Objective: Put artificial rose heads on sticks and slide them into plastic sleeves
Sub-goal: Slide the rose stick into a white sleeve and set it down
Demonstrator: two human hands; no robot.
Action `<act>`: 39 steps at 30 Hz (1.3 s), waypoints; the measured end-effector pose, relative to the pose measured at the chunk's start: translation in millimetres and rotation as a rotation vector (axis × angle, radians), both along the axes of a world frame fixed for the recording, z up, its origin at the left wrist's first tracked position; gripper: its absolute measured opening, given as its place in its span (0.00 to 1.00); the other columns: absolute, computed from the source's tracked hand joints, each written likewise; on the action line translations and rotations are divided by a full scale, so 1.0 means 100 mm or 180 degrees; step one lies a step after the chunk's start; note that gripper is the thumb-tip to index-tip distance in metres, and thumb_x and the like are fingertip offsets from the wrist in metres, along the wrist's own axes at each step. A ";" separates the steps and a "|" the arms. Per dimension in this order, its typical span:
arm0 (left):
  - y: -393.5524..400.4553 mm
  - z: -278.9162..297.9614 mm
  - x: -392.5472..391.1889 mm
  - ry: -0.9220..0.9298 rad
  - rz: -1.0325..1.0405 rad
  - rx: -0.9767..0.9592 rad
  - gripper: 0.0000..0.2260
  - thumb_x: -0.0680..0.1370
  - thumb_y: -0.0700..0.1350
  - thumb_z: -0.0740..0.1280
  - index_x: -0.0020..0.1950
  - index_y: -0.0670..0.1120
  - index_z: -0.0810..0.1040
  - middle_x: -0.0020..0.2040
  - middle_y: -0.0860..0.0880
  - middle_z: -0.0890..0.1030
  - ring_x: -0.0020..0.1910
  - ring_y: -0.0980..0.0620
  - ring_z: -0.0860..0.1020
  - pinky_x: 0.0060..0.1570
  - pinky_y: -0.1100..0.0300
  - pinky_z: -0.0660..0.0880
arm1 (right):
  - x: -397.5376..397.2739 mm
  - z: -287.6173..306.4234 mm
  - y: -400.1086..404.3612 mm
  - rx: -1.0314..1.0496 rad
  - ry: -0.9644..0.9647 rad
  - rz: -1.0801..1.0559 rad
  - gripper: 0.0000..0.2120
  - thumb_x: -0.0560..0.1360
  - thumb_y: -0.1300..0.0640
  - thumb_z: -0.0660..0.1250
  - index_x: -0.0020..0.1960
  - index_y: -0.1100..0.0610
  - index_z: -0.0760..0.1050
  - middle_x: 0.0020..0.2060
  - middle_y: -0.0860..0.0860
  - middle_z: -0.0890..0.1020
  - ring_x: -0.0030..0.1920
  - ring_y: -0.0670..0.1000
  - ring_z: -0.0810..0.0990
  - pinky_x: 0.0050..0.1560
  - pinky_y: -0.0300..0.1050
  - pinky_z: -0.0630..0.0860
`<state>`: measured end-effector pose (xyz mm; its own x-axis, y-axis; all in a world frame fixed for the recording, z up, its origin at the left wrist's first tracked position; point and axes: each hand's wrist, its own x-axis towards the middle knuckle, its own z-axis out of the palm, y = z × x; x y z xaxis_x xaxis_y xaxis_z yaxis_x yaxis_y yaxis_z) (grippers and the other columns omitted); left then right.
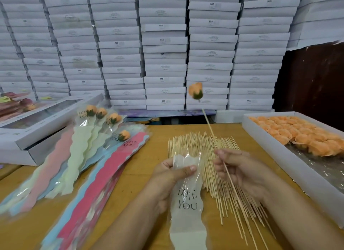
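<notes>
I am holding the rose (195, 91) up over the far edge of the table (141, 167), its head blurred on top of the stick (226, 168), which is running down through my right hand (240, 172). My right fingers are curling round the stick partway along, with its lower end lying over the loose sticks (219, 179) spread under my wrists. My left hand (174, 177) is pinching the sleeve (187, 195) near its mouth, thumb on top, fingers behind; the sleeve is hanging down toward me, the mouth barely parted.

The rose is well apart from that mouth, and I am judging that as the danger: swinging the stick round could shake the head loose if it is seated poorly. A mouth staying nearly flat could snag the petals or let the stick tip poke the film. The end could also be raking through the pile and scattering sticks toward the tray (275, 149) of heads (301, 136) on my right. Finished roses (104, 123) are lying to my left, clear of all this.
</notes>
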<state>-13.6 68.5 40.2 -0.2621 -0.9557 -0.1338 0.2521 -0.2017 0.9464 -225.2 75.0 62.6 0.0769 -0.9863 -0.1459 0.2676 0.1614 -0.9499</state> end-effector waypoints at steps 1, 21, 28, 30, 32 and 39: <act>0.00 0.00 0.00 0.0018 -0.0030 0.0006 0.23 0.65 0.36 0.80 0.58 0.35 0.80 0.48 0.34 0.85 0.38 0.40 0.84 0.36 0.51 0.81 | 0.00 0.09 -0.05 -0.0082 -0.0007 -0.0129 0.15 0.70 0.60 0.71 0.56 0.63 0.80 0.37 0.57 0.86 0.34 0.50 0.85 0.30 0.39 0.81; 0.03 0.01 0.00 -0.0002 -0.0318 -0.0013 0.23 0.66 0.36 0.79 0.59 0.35 0.79 0.47 0.33 0.84 0.38 0.39 0.84 0.36 0.51 0.81 | 0.45 0.86 -0.42 -0.1073 -0.0635 -0.1296 0.13 0.79 0.61 0.68 0.63 0.63 0.76 0.37 0.54 0.83 0.31 0.47 0.84 0.35 0.39 0.81; 0.03 0.02 0.00 -0.0009 -0.0299 0.0009 0.25 0.66 0.36 0.80 0.60 0.34 0.78 0.48 0.32 0.84 0.39 0.38 0.85 0.35 0.51 0.81 | 0.49 0.88 -0.41 -0.1290 -0.0711 -0.1390 0.11 0.80 0.60 0.68 0.61 0.62 0.77 0.37 0.54 0.83 0.32 0.48 0.84 0.36 0.39 0.81; 0.03 0.01 0.00 -0.0015 -0.0300 0.0014 0.25 0.65 0.37 0.80 0.60 0.35 0.78 0.49 0.32 0.84 0.39 0.38 0.85 0.36 0.51 0.81 | 0.50 0.90 -0.40 -0.1354 -0.0682 -0.1407 0.12 0.80 0.60 0.68 0.62 0.62 0.77 0.38 0.54 0.83 0.32 0.48 0.83 0.36 0.39 0.81; 0.03 0.01 0.00 -0.0012 -0.0303 0.0009 0.25 0.65 0.37 0.80 0.59 0.35 0.79 0.49 0.31 0.84 0.39 0.38 0.85 0.35 0.51 0.81 | 0.50 0.92 -0.40 -0.1407 -0.0667 -0.1428 0.13 0.80 0.60 0.67 0.63 0.63 0.77 0.38 0.54 0.82 0.32 0.48 0.83 0.36 0.39 0.81; 0.03 0.00 0.00 -0.0047 -0.0269 0.0009 0.25 0.64 0.37 0.80 0.59 0.35 0.79 0.49 0.32 0.84 0.39 0.39 0.85 0.36 0.51 0.81 | 0.49 0.95 -0.38 -0.1465 -0.0693 -0.1433 0.13 0.80 0.60 0.67 0.63 0.63 0.77 0.38 0.54 0.82 0.32 0.48 0.83 0.36 0.39 0.81</act>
